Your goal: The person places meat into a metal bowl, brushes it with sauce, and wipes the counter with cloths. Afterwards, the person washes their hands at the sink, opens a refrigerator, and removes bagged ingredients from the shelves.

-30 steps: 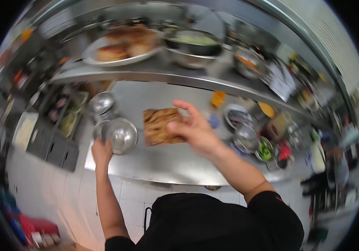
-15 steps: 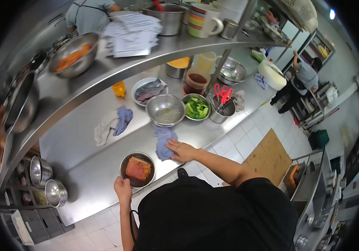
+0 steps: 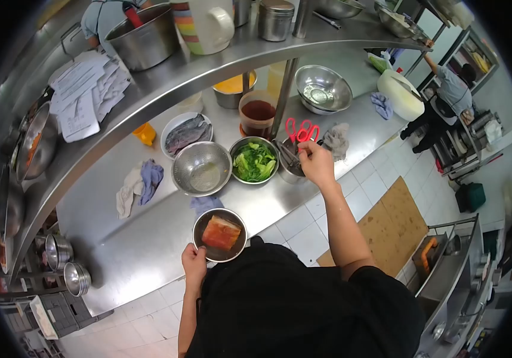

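Left hand (image 3: pixel 194 267) pinches a metal bowl (image 3: pixel 224 256) by the rim, meat (image 3: pixel 221 232) inside. Right hand (image 3: pixel 319 165) has moved from blue cloth (image 3: pixel 206 204) to beside red scissors (image 3: pixel 307 130) — I cannot tell whether it grips anything.

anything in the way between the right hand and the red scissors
Nothing visible: the right hand is at the metal pot, its fingers beside the red scissors. Whether they touch is unclear. The bowl of meat in the left hand is off to the side.

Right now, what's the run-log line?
left hand: holding metal bowl, meat inside | right hand: at red-handled scissors, grip unclear | greens nearby
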Action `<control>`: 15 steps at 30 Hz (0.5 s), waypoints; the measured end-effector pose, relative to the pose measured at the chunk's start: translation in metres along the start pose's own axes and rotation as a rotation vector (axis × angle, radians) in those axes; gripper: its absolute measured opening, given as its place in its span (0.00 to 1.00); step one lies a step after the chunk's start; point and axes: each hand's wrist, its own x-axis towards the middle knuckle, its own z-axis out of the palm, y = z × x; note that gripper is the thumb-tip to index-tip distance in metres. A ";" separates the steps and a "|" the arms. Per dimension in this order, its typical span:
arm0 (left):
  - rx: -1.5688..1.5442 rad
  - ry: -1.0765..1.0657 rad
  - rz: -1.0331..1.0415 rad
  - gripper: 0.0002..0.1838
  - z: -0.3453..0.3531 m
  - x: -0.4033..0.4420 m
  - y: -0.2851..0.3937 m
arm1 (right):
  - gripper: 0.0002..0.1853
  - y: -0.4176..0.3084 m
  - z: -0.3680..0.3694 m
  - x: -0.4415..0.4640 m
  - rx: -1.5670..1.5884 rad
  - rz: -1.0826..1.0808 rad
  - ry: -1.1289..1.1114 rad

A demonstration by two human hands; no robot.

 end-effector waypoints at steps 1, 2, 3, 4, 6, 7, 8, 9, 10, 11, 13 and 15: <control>0.029 0.006 0.020 0.16 0.006 0.001 0.000 | 0.10 0.000 -0.002 0.004 0.001 -0.003 0.010; 0.026 -0.001 0.031 0.16 0.010 0.000 0.000 | 0.10 -0.001 -0.004 0.004 0.028 0.009 0.017; 0.034 -0.001 0.004 0.16 0.008 -0.004 -0.003 | 0.10 -0.002 -0.008 0.004 0.057 0.021 0.024; 0.041 0.001 -0.020 0.16 0.007 -0.005 -0.003 | 0.10 -0.001 -0.009 0.008 0.075 -0.033 0.052; 0.045 0.004 -0.060 0.17 0.007 -0.008 0.014 | 0.10 -0.007 -0.016 0.016 0.156 -0.059 0.116; 0.043 0.006 -0.048 0.17 0.006 -0.005 0.014 | 0.11 -0.019 -0.024 0.018 0.235 -0.081 0.165; -0.007 0.014 -0.059 0.16 0.002 -0.003 0.012 | 0.10 -0.032 -0.037 0.022 0.222 -0.135 0.218; -0.057 0.022 -0.071 0.16 -0.004 -0.002 0.007 | 0.10 -0.047 -0.049 0.024 0.226 -0.144 0.223; -0.067 0.033 -0.073 0.16 -0.010 0.003 0.001 | 0.09 -0.062 -0.061 0.027 0.305 -0.175 0.268; -0.076 0.039 -0.060 0.16 -0.015 0.006 -0.005 | 0.09 -0.076 -0.069 0.030 0.385 -0.210 0.313; -0.131 0.081 -0.039 0.16 -0.024 0.012 -0.011 | 0.08 -0.098 -0.080 0.035 0.437 -0.300 0.330; -0.156 0.121 -0.023 0.16 -0.032 0.015 -0.011 | 0.08 -0.125 -0.088 0.034 0.436 -0.414 0.312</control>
